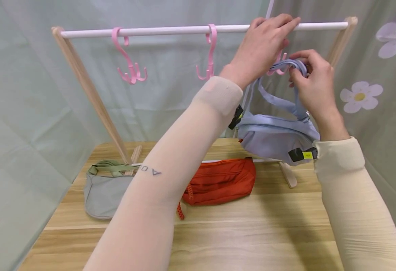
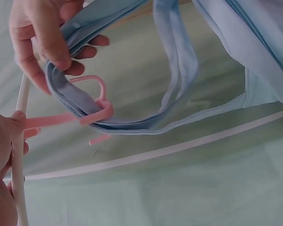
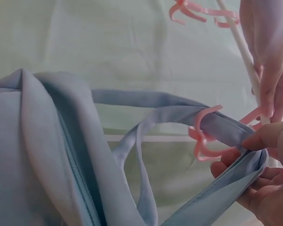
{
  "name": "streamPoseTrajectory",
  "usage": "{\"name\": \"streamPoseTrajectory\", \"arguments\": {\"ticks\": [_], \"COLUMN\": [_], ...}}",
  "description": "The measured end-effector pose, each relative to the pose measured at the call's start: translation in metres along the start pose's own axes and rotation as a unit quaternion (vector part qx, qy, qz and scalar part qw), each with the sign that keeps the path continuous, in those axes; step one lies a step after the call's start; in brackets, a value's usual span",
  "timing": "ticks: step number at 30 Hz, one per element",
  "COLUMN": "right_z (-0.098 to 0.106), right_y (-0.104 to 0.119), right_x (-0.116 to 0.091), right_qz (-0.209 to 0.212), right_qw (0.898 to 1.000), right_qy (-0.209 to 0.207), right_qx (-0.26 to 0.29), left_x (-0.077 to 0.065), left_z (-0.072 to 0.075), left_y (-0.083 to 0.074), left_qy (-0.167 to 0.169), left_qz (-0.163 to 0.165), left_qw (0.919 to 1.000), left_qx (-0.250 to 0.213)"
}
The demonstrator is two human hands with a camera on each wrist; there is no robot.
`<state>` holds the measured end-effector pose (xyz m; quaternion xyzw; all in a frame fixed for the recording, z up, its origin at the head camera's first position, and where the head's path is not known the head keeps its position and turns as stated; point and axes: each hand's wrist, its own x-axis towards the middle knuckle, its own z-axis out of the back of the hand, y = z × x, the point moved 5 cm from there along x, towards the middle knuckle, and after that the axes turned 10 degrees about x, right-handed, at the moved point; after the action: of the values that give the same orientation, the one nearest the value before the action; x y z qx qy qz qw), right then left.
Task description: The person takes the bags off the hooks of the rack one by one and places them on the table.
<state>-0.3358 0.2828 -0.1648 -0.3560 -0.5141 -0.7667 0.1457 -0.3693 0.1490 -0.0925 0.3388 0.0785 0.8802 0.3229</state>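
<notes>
A light blue bag [image 1: 275,139] hangs in the air at the right of the rack, its zip side facing me. My right hand [image 1: 316,81] pinches the bag's strap [image 2: 177,61] between thumb and fingers. The strap passes over a prong of the right-hand pink hook [image 2: 52,119], as both wrist views show. At the white rod [image 1: 170,30], my left hand [image 1: 262,47] grips the top of that same hook, its fingers about the rod. Much of this hook is hidden by my hands in the head view.
Two more pink hooks, one at left [image 1: 131,71] and one mid-rod [image 1: 212,49], hang from the rod. A grey bag [image 1: 103,195] with a green strap and a red bag [image 1: 225,180] lie on the wooden table [image 1: 238,241]. Wooden legs [image 1: 89,90] carry the rod.
</notes>
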Motion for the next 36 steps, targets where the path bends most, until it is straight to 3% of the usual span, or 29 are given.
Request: {"name": "streamPoseTrajectory", "arguments": {"ticks": [13,24,32,36], "right_z": [0.000,-0.002,-0.002,-0.002], "right_y": [0.016,0.024,0.027,0.029], "right_x": [0.000,-0.011,-0.011,-0.010], "right_qz": [0.020,0.039,0.043,0.048], "right_qw": [0.999,0.998,0.998,0.997], "right_qy": [0.012,0.022,0.034,0.037], "right_qx": [0.038,0.038,0.040,0.044], "left_x": [0.002,-0.003,-0.007,-0.017], "left_z": [-0.001,-0.004,-0.005,-0.005], "left_y": [-0.001,0.003,0.007,0.012], "left_qy": [0.006,-0.001,-0.029,-0.041], "left_qz": [0.009,-0.006,-0.028,-0.020], "left_qw": [0.9999,1.0000,0.9991,0.9989], "left_qx": [-0.012,-0.002,0.013,0.005]}}
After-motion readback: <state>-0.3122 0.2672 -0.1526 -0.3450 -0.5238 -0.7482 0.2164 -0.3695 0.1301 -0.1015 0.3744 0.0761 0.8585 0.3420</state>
